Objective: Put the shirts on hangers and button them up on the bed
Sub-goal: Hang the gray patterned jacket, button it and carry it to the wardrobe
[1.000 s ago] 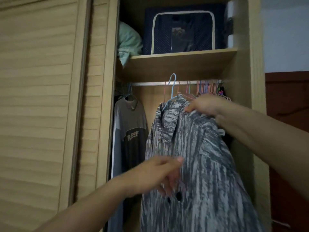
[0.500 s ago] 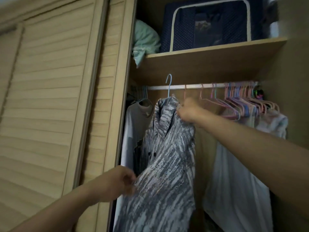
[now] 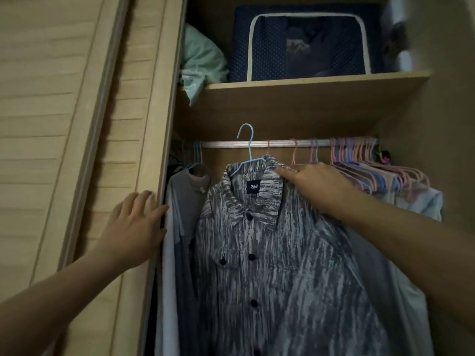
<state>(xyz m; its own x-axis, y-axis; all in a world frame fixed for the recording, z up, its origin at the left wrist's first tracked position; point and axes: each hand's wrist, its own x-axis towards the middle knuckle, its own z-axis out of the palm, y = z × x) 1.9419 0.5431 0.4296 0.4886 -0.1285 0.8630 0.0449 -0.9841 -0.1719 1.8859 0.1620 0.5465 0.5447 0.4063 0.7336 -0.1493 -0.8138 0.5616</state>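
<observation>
Fabric of the grey-and-white streaked button-up shirt [image 3: 277, 265] looks thin and limp, so it should be light to lift but apt to sag and slide off a narrow wire unless held at the collar or shoulder seam. It hangs on a pale blue wire hanger [image 3: 248, 152] inside the open wooden wardrobe, in front of the silver clothes rail [image 3: 257, 144]; the hook rises above the rail, and whether it rests on it cannot be told. The buttons down the front appear fastened, dark against the weave. The right hand [image 3: 316, 186] lies on the shirt's right shoulder next to the collar, fingers curled over the cloth, seemingly gripping fabric and the hanger arm beneath. The left hand [image 3: 133, 227] is spread flat, fingers straight, pressed against the edge of the light wooden louvred sliding door [image 3: 77, 150] on the left. A grey T-shirt [image 3: 185, 201] hangs just left of the streaked shirt, and a cluster of pink and purple empty hangers [image 3: 372, 165] crowds the rail's right end. On the shelf above sit a navy fabric storage box with white trim [image 3: 305, 44] and a crumpled mint-green cloth [image 3: 203, 60]. The best hold is probably the hanger's neck under the hook.
</observation>
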